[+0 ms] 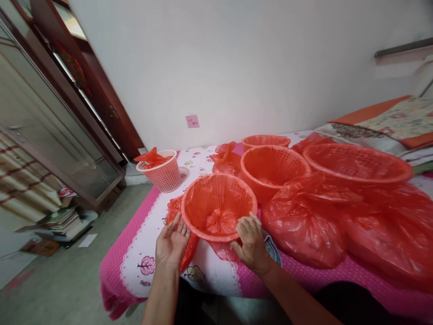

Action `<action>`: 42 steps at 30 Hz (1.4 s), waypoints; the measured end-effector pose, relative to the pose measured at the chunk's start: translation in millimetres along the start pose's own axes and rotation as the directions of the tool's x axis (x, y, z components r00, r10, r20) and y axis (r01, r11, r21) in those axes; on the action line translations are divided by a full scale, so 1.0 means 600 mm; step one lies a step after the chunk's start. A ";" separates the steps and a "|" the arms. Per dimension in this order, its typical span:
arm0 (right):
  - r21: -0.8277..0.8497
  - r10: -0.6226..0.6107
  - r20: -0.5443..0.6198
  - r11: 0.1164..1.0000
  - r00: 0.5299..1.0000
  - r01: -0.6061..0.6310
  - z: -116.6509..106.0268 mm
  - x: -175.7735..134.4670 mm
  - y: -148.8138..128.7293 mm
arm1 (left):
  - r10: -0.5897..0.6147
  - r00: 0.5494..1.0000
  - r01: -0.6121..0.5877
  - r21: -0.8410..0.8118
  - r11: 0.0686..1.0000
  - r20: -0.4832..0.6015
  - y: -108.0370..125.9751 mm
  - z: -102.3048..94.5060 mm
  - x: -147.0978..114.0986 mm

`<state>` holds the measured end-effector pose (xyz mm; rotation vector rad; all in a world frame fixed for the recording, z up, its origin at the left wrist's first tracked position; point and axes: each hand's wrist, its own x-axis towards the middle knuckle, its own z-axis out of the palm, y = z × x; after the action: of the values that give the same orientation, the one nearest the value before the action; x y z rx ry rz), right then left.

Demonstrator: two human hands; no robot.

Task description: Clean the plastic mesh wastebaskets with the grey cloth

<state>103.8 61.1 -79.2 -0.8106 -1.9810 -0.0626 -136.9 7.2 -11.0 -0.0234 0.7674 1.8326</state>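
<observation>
A round plastic basket (pixel 210 237) with a perforated wall stands in front of me near the bed's front edge, tipped slightly toward me. A thin red plastic bag (pixel 220 221) lines its inside, gathered at the bottom, and more red film hangs below the rim. My right hand (pixel 249 239) grips the basket's front right rim, thumb outside and fingers over the edge. Beside the left rim, my left hand (pixel 174 238) is open, palm up and fingers spread. Its fingertips are close to the rim; whether they touch it is unclear.
Behind and to the right stand more bag-covered baskets (pixel 275 155), with puffed red bags (pixel 304 225) around them. A pink basket (pixel 165 176) with red film inside sits at the bed's left corner. Folded bedding (pixel 389 119) lies at the right. The bed's edge (pixel 111 275) drops to the floor.
</observation>
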 end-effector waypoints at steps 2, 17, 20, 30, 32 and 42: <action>-0.002 0.004 0.008 1.000 1.000 -0.004 -0.001 -0.001 0.002 | -0.033 0.999 0.033 -0.009 0.999 -0.012 -0.007 0.002 -0.004; -0.022 0.015 0.008 1.000 1.000 -0.015 0.010 0.011 -0.005 | -0.217 0.971 0.225 0.077 0.971 -0.105 -0.124 0.017 -0.094; -0.031 0.008 0.007 0.999 1.000 -0.008 0.010 0.011 -0.006 | -0.193 0.977 0.206 0.165 0.965 -0.088 -0.142 0.028 -0.106; -0.066 -0.012 -0.013 0.998 1.000 0.011 0.014 0.008 -0.004 | -0.102 0.990 0.129 0.304 0.944 -0.101 -0.153 0.031 -0.094; -0.065 -0.009 -0.001 0.998 1.000 0.009 0.013 0.007 -0.004 | -0.099 0.991 0.121 0.303 0.945 -0.088 -0.153 0.029 -0.092; -0.001 0.022 0.109 1.000 0.994 -0.022 -0.009 0.022 -0.007 | -0.048 0.996 0.068 0.294 0.953 -0.077 -0.153 0.033 -0.081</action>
<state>101.1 62.9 -64.6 -0.8512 -2.0734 -0.0048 -32.7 -5.4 -22.3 0.0852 1.0736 1.6518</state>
